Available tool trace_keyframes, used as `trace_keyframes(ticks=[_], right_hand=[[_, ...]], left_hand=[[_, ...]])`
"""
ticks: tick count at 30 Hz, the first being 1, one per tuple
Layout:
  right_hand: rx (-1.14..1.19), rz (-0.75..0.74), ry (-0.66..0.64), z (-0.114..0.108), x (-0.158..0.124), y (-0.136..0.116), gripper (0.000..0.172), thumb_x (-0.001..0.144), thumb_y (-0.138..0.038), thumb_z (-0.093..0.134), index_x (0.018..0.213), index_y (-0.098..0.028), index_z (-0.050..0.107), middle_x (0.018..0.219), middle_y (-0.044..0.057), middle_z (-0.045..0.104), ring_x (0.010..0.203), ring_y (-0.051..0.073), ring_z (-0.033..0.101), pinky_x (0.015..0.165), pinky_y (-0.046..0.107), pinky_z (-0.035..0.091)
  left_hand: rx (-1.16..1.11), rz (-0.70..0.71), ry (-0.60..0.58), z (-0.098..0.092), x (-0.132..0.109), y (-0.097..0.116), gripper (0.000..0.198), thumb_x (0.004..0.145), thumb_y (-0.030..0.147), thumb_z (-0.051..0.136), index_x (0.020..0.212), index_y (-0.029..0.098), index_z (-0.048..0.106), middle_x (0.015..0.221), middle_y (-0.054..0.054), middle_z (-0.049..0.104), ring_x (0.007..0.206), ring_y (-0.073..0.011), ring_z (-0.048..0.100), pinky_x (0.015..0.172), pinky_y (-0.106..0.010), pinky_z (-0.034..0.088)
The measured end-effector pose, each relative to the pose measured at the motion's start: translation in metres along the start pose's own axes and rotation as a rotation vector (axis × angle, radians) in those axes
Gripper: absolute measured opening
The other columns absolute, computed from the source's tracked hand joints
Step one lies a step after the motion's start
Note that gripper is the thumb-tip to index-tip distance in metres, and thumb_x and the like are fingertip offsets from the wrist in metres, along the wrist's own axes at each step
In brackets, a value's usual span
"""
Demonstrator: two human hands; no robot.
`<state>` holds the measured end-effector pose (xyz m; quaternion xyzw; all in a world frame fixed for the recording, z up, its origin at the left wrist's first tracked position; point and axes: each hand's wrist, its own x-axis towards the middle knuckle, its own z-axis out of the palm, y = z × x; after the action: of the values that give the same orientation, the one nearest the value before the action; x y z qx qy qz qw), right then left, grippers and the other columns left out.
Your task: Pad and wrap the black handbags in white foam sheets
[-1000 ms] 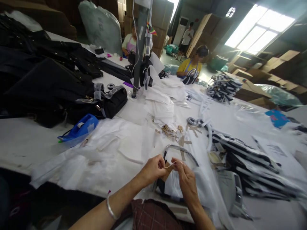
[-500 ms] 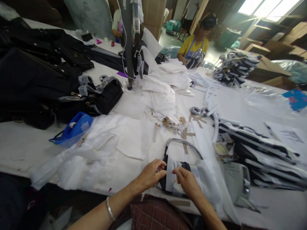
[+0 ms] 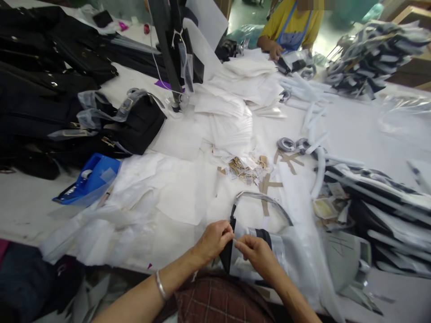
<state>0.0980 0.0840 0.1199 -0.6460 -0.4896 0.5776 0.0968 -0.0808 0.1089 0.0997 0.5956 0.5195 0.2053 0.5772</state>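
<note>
A black-and-grey handbag (image 3: 227, 258) lies at the table's front edge, its arched handle (image 3: 257, 196) wrapped in see-through plastic. My left hand (image 3: 215, 242) is at the bag's black side, thumb and fingertips pinched together. Facing it, my right hand (image 3: 257, 253) also pinches, over the bag's front. A tiny whitish bit shows between the two sets of fingertips, too small to name. Beyond the handle is a heap of small tags with strings (image 3: 247, 169).
Left are black bags (image 3: 138, 121) and a blue plastic container (image 3: 92, 177). White sheets (image 3: 232, 130) are stacked mid-table below a dark post (image 3: 168, 54). Striped black-and-white pieces (image 3: 387, 202) are piled right. Across the table, a person in yellow (image 3: 286, 27) handles a bag.
My two hands have come closer together, fingertips now nearly meeting at the bag's black side. The view has tipped down. The person opposite has lowered the striped item.
</note>
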Motion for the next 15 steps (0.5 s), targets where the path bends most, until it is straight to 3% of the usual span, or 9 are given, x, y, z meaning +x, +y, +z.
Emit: trace_keyframes(ticks=[4,8,11,15], right_hand=[[-0.077,0.043,0.004,-0.033,0.026,-0.008,0.034,0.078,-0.049,0.053,0.061,-0.020,0.056,0.053,-0.002,0.052,0.053,0.013,0.045,0.053,0.025,0.033],[-0.514,0.119,0.086,-0.062,0.065,-0.017,0.023,0.079,-0.033,0.051,0.063,-0.020,0.062,0.061,0.003,0.062,0.062,0.016,0.055,0.059,0.027,0.034],[-0.810,0.163,0.075,-0.060,0.093,-0.014,0.019,0.076,-0.025,0.052,0.069,-0.020,0.069,0.072,0.009,0.068,0.071,0.020,0.061,0.062,0.029,0.034],[-0.581,0.090,-0.077,-0.038,0.118,0.000,0.014,0.070,-0.021,0.056,0.063,-0.018,0.068,0.063,0.006,0.064,0.065,0.018,0.057,0.060,0.028,0.033]], left_hand=[[-0.035,-0.155,0.083,-0.003,0.022,-0.012,0.019,0.087,0.027,0.047,0.079,0.018,0.062,0.075,-0.001,0.064,0.073,-0.0157,0.058,0.071,-0.025,0.043],[-0.006,-0.259,0.012,0.002,0.051,-0.028,0.026,0.085,0.019,0.044,0.099,0.017,0.066,0.103,-0.009,0.070,0.100,-0.0223,0.061,0.092,-0.031,0.042],[-0.087,-0.302,-0.054,0.010,0.069,-0.038,0.034,0.082,0.013,0.044,0.107,0.016,0.066,0.105,-0.009,0.071,0.101,-0.0218,0.063,0.093,-0.029,0.044],[-0.201,-0.384,-0.116,0.018,0.080,-0.043,0.044,0.082,0.011,0.038,0.122,0.012,0.058,0.082,-0.006,0.071,0.073,-0.0182,0.066,0.069,-0.027,0.052]])
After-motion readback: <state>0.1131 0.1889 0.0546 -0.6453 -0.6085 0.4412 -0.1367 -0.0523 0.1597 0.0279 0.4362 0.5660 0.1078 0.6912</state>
